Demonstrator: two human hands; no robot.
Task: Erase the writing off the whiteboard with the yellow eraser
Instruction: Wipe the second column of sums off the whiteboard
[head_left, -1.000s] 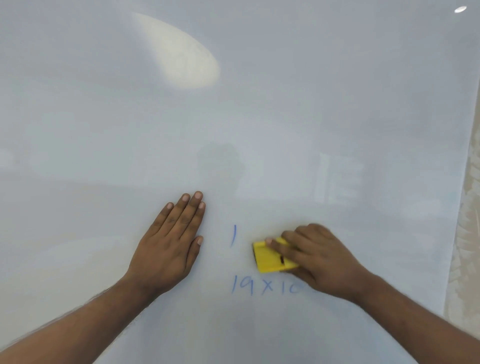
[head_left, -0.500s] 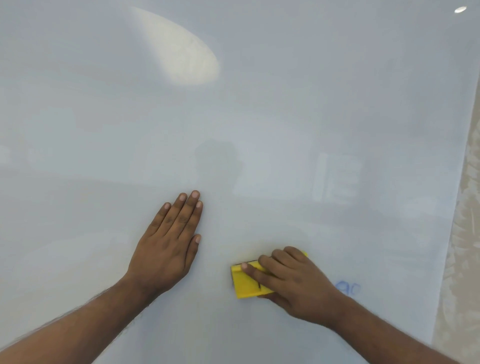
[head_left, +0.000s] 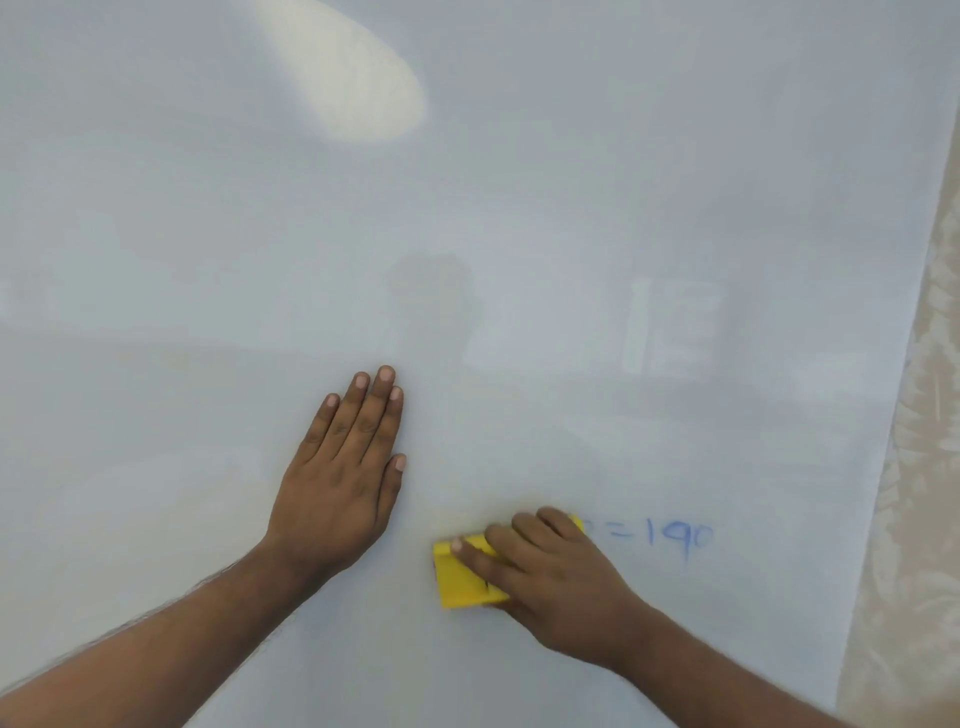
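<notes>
A white whiteboard (head_left: 519, 208) fills the view. My right hand (head_left: 550, 577) grips the yellow eraser (head_left: 460, 582) and presses it flat on the board at the lower middle. Blue writing (head_left: 665, 540) reading "=190" shows on the board just right of that hand, partly covered at its left end. My left hand (head_left: 343, 478) lies flat on the board with straight fingers, to the left of the eraser and apart from it.
The board's right edge (head_left: 893, 415) runs down the right side of the view, with a beige patterned wall (head_left: 924, 519) beyond it. A bright light reflection (head_left: 353, 78) sits on the upper board.
The upper "1" and the "19 x 10" part of the lower line are gone. My right hand moved the eraser down and left over them; "=190" now shows to its right. My left hand stayed put.
</notes>
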